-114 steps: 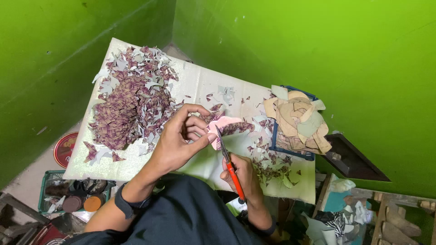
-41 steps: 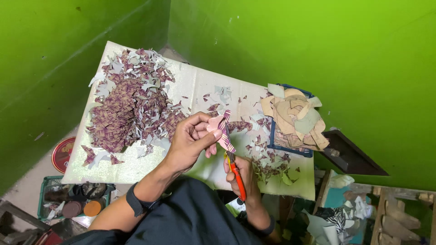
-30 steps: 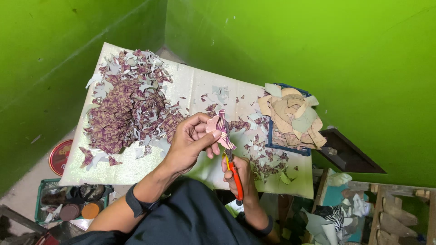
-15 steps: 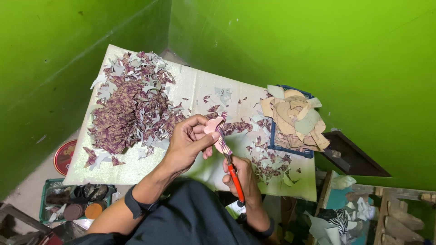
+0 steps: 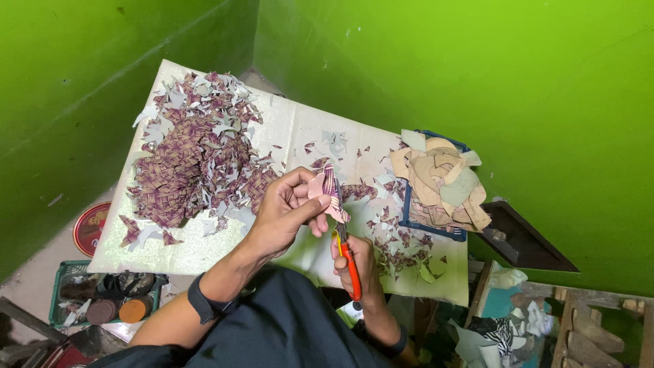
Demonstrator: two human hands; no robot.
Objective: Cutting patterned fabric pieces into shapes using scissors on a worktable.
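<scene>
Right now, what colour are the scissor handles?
Red-orange, seen in the head view: the scissors in the right hand.

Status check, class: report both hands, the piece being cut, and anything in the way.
Left hand pinches pink cutout. Right hand grips red scissors. Nothing blocking.

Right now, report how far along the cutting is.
Done: a big heap of cut purple woven-pattern shapes lies on the white board. In hand: the left hand holds a pink-backed piece while the right hand works red-handled scissors into it. Left: a stack of tan uncut pieces sits in the blue tray; how many, I cannot tell.
</scene>
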